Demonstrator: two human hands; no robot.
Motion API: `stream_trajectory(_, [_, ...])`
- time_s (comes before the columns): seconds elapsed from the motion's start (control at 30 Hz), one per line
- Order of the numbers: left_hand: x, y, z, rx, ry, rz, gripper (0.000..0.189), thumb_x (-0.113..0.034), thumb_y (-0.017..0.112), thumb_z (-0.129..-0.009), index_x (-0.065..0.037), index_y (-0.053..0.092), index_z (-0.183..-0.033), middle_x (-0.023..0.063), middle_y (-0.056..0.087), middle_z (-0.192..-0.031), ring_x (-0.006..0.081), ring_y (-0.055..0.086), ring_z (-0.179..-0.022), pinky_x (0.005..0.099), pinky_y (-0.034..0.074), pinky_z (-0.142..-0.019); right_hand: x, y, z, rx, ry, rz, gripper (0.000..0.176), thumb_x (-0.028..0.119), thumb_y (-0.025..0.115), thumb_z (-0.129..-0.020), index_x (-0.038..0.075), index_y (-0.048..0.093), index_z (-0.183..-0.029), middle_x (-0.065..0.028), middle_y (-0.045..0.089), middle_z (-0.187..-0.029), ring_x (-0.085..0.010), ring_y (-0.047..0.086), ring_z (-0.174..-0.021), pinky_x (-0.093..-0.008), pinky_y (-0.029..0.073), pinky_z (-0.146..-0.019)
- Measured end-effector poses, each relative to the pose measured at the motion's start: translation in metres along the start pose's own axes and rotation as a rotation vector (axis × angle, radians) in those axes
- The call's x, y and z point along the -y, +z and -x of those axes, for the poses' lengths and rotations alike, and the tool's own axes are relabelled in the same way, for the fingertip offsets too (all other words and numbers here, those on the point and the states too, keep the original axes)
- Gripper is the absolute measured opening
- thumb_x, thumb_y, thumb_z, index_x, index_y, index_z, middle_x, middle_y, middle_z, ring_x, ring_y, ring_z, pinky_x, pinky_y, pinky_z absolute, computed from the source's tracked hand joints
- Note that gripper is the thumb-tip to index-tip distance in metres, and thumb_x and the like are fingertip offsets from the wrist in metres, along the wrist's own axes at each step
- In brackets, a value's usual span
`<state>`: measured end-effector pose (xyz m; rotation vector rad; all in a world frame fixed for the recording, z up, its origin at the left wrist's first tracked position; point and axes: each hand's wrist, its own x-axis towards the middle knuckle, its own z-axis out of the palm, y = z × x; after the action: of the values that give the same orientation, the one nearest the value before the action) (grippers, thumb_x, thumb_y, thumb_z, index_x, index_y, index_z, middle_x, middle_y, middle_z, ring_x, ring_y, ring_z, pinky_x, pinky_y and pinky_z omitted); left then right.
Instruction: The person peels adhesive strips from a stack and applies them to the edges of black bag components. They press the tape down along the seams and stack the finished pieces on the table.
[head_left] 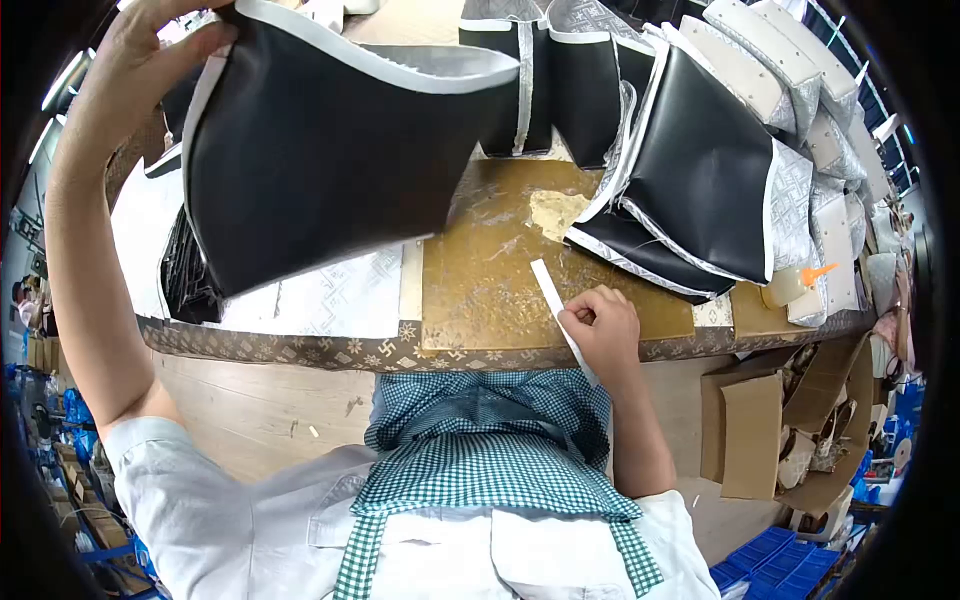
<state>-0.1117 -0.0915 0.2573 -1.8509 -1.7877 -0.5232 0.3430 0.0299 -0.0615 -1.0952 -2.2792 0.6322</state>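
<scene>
The left hand (pixel 150 55), partly cut off at the frame's top, grips a black panel (pixel 320 150) raised over the bench (pixel 480 290), hiding the bench's far left. At the bench's near edge the right hand (pixel 602 328) has its fingers closed on a white strip (pixel 548 285), and the hand covers the strip's middle.

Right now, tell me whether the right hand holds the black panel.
No, the right hand pinches a white strip over the worktable, while the left hand holds up the black panel.
</scene>
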Motion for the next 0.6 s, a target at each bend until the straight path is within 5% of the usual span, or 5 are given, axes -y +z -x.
stream_trajectory(0.27, [0.014, 0.084, 0.003, 0.150, 0.090, 0.137, 0.028, 0.011, 0.058, -0.082, -0.006, 0.065, -0.104, 0.0053, 0.060, -0.124, 0.0231, 0.056, -0.119, 0.0305, 0.044, -0.102, 0.011, -0.002, -0.004, 0.053, 0.215, -0.548, 0.011, 0.009, 0.073, -0.077, 0.001, 0.066, -0.077, -0.0003, 0.056, -0.072, -0.0058, 0.047, -0.060, -0.0229, 0.038, -0.054])
stream_trajectory(0.33, [0.004, 0.117, 0.023, 0.259, -0.102, 0.078, 0.039, 0.012, 0.047, -0.075, -0.005, 0.067, -0.104, 0.0077, 0.058, -0.126, 0.0245, 0.057, -0.115, 0.0319, 0.044, -0.098, 0.015, 0.002, -0.002, 0.084, 0.257, -0.758, 0.012, 0.009, 0.073, -0.081, 0.000, 0.064, -0.080, 0.0044, 0.053, -0.073, -0.0015, 0.043, -0.061, -0.0200, 0.035, -0.053])
stream_trajectory(0.43, [-0.031, 0.137, 0.049, 0.067, -0.071, 0.172, 0.038, 0.007, 0.047, -0.078, -0.009, 0.069, -0.105, 0.0075, 0.058, -0.126, 0.0233, 0.057, -0.114, 0.0334, 0.047, -0.095, 0.019, 0.010, -0.001, 0.138, 0.249, -0.888, 0.010, 0.007, 0.072, -0.085, 0.002, 0.063, -0.082, 0.0058, 0.053, -0.073, -0.0001, 0.044, -0.060, -0.0176, 0.035, -0.053])
stream_trajectory(0.5, [-0.066, 0.123, 0.057, 0.095, -0.198, 0.260, 0.017, -0.010, 0.059, -0.092, -0.007, 0.070, -0.104, 0.0057, 0.064, -0.112, 0.0201, 0.060, -0.107, 0.0330, 0.049, -0.091, 0.031, 0.014, -0.002, 0.171, 0.267, -1.011, 0.010, 0.006, 0.071, -0.086, 0.002, 0.063, -0.082, 0.0062, 0.053, -0.072, 0.0002, 0.045, -0.060, -0.0165, 0.036, -0.053])
stream_trajectory(0.6, [-0.100, 0.109, 0.068, 0.198, -0.351, 0.744, 0.042, -0.037, 0.058, -0.098, 0.003, 0.069, -0.102, 0.0035, 0.066, -0.084, 0.0112, 0.060, -0.081, 0.0237, 0.046, -0.074, 0.049, 0.018, -0.012, 0.209, 0.212, -1.088, 0.008, 0.005, 0.069, -0.088, 0.002, 0.063, -0.085, 0.0049, 0.058, -0.072, 0.0004, 0.049, -0.062, -0.0156, 0.038, -0.054])
